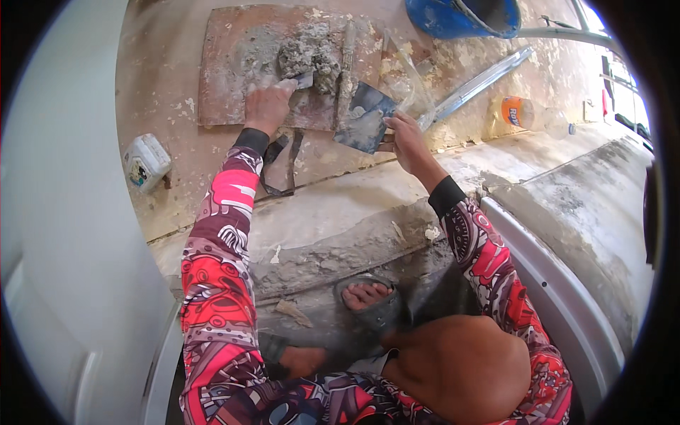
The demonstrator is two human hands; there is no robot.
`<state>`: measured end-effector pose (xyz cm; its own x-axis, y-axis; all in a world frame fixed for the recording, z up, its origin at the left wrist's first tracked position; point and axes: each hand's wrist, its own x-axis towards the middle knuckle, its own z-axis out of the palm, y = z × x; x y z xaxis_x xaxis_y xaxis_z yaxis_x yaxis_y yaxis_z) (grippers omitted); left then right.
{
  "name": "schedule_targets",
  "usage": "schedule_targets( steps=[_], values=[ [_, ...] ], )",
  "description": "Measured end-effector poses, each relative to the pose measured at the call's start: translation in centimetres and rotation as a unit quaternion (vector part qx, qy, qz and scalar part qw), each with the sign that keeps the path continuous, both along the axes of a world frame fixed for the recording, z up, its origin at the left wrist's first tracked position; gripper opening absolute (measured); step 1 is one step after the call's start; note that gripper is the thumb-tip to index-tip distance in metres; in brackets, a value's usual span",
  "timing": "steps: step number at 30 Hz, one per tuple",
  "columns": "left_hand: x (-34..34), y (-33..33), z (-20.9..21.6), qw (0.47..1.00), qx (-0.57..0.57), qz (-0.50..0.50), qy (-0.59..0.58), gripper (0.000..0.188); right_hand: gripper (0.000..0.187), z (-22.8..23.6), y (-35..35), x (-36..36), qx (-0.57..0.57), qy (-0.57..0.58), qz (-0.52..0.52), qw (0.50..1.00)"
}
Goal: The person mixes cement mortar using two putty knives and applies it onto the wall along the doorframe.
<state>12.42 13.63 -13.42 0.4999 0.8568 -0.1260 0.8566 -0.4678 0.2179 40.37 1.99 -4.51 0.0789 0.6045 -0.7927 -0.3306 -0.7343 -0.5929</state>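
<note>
A wooden board (225,78), smeared with grey, lies on the floor ahead of me. A lumpy heap of wet mortar (315,53) sits on it. My left hand (269,104) is closed around a small putty knife, its metal blade (304,80) at the near edge of the heap. To the right, my right hand (409,138) pinches the edge of a dark, flat square plate (364,117) stained with grey. This plate is tilted just off the board's near right corner. The putty knife's handle is hidden in my left fist.
A blue bucket (432,20) stands at the far right, with a metal channel (485,81) and a clear plastic bottle (542,118) nearby. A white jug (146,163) is left of the board. A white door (64,184) and a pale frame (559,283) flank me.
</note>
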Motion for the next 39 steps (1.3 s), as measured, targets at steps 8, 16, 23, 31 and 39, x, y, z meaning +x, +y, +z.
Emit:
schedule_targets(
  steps=[8, 16, 23, 31, 39],
  values=[
    [1.2, 0.8, 0.5, 0.987, 0.001, -0.141, 0.075, 0.017, 0.021, -0.2, 0.9, -0.8, 0.018, 0.012, 0.011, 1.0],
    [0.5, 1.0, 1.6, 0.98, -0.068, -0.168, 0.086, 0.016, 0.018, 0.9, 0.7, -0.5, 0.017, -0.013, -0.011, 1.0],
    [-1.5, 2.4, 0.9, 0.96, -0.248, 0.127, -0.034, 0.032, 0.024, 0.2, 0.0, -0.8, 0.015, 0.0, -0.016, 1.0],
    [-3.7, 0.0, -1.2, 0.626, -0.51, 0.363, -0.464, 0.026, 0.021, -1.3, 0.6, -1.0, -0.008, -0.004, -0.004, 1.0],
    [-3.7, -0.4, 5.4, 0.625, -0.363, 0.341, -0.601, 0.025, 0.014, -1.8, 3.6, -3.1, 0.021, 0.096, -0.022, 0.995]
  ],
)
